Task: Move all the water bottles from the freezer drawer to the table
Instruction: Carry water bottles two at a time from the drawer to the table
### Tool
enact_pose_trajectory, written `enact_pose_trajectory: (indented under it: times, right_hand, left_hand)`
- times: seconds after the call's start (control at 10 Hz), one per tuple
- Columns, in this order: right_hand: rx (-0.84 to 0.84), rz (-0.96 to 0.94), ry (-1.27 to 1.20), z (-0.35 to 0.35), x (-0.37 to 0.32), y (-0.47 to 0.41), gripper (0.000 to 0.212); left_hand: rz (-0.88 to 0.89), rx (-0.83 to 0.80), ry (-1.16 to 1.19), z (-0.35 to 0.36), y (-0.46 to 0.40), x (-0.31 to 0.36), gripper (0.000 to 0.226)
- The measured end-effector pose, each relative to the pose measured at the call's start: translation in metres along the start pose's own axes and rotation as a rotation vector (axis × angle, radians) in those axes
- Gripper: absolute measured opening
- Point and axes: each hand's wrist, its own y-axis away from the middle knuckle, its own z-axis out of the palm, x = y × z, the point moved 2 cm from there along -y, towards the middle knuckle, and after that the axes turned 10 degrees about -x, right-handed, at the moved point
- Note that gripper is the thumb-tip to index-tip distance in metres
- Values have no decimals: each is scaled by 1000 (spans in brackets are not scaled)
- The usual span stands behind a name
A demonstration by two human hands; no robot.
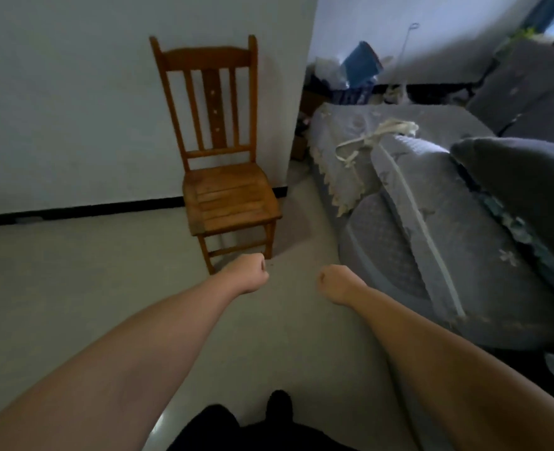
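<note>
Bottles, freezer drawer and table all lie outside this view, so you cannot tell from it where any of them stands. Both your arms reach straight forward over the pale floor, bare to the elbow and beyond. Your left hand is clenched into a fist and holds nothing; your right hand is clenched the same way, also holding nothing — the two fists hang near each other with a gap of floor between them. Just beyond your left fist stands a wooden chair, upright, its slatted back close against the white wall, its seat facing you. A black skirting strip runs along the foot of that wall. To your right sits a grey sofa with a patterned cover and a lace edge, and a dark cushion rests on it toward the frame's right side. A white cord lies loosely across the sofa's top. Farther back, past the wall's corner, you can see a blue box tilted among blurred clutter — too dim to name. At the bottom edge your dark trousers and one shoe show above the floor.
</note>
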Motion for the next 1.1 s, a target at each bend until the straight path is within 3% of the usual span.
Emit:
enact_pose_trajectory:
  times: [0.2,0.4,0.6,0.8,1.1]
  right_hand:
    - [-162,-153,248,3,-79,-58,36]
    - [-290,-410,481,36,-195,-100,19]
    - [-298,-452,588,38,-320,-150,32]
    - [-295,-500,605,45,-438,-189,27]
    - [-312,-591,696,51,-584,-254,21]
  left_hand:
    - [-200,63,151,-20,7,-68,20]
    - [-406,136,269,-57,13,-168,27]
    - [-455,170,308,-133,-2,-256,32]
    - [-517,249,331,-230,3,-350,30]
    - [-620,318,477,-302,-5,-451,31]
